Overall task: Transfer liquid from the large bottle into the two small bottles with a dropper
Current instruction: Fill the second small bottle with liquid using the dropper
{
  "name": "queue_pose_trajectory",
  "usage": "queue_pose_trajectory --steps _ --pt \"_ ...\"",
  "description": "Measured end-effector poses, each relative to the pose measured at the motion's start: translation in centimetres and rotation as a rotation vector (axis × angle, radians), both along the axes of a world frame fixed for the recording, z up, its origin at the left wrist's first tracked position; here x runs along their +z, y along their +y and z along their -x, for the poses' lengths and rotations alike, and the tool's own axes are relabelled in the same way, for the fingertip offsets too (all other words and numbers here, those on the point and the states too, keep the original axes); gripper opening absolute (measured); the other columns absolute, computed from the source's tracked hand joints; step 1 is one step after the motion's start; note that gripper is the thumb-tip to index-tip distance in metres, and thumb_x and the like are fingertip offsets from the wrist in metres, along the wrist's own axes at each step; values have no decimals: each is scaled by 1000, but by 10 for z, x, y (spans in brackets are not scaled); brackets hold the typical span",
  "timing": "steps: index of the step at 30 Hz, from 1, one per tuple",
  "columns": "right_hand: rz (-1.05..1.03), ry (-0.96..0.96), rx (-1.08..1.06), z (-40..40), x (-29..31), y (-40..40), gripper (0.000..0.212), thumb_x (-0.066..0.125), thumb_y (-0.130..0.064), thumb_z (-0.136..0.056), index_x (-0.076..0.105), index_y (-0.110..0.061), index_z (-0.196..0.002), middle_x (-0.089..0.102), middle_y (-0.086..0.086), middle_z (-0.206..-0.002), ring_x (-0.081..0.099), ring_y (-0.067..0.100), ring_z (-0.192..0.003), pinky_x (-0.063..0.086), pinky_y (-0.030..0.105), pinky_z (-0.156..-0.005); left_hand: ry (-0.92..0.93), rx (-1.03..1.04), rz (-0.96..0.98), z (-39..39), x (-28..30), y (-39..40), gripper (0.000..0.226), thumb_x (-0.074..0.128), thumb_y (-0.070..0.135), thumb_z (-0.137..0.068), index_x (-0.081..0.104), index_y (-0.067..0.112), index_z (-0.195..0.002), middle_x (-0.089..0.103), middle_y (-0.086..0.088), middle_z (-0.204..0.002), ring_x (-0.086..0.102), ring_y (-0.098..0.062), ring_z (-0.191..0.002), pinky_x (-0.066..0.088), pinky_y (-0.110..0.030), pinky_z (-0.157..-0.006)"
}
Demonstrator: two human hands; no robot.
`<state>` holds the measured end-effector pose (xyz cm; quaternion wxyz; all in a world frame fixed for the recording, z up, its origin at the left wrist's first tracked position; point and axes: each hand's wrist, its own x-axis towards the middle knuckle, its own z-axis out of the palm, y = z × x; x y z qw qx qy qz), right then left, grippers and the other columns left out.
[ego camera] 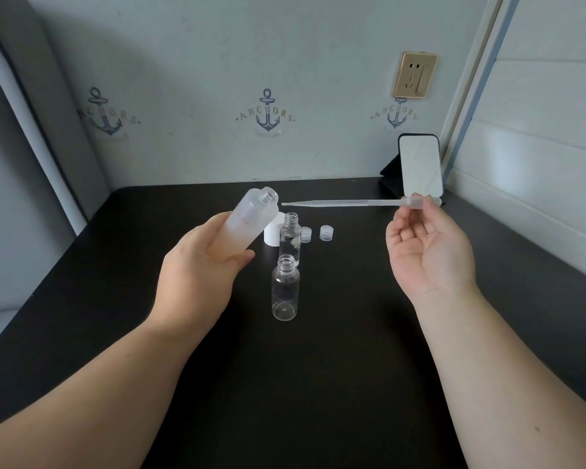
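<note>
Two bare forearms reach in over a black table (318, 384). At centre, two small bottles (285, 287), clear & uncapped, stand one behind the other, ready to fill. Left hand (197, 275), at 9 o'clock, grips the large bottle (247, 228), mouth tilted toward 3. Right hand (427, 245), at 3 o'clock, pinches the dropper (345, 203) bulb, tip aimed at that mouth, just short of it. Behind: loose caps (326, 232), a mirror (419, 165), anchor-print wall w/ socket (414, 75).
</note>
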<state>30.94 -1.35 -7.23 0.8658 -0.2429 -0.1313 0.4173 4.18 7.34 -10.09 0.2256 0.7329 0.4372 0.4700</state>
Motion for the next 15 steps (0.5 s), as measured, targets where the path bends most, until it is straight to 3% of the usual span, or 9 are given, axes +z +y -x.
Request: queue_pose_trajectory --steps 5,10,15 --pt "15 16 6 0 0 2 18 67 -8 -95 69 -1 -112 73 6 -86 69 14 -73 54 24 -67 -58 -42 76 -1 0 0 41 75 34 -88 52 66 -98 60 34 -99 63 -2 -88 55 -33 -76" --pt "49 8 6 -2 -2 4 14 67 -8 -94 71 -2 -106 70 6 -81 63 14 -64 51 23 -63 -113 -43 137 -3 -4 3 42 77 34 -87 50 50 -114 59 43 -94 57 22 -87 46 -4 -55" --pt "51 -3 12 -3 -2 4 14 66 -9 -94 71 -2 -106 68 5 -77 61 14 -62 51 23 -62 -110 7 178 -5 -5 7 56 76 42 -85 48 37 -134 52 35 -98 53 11 -85 39 -11 -66"
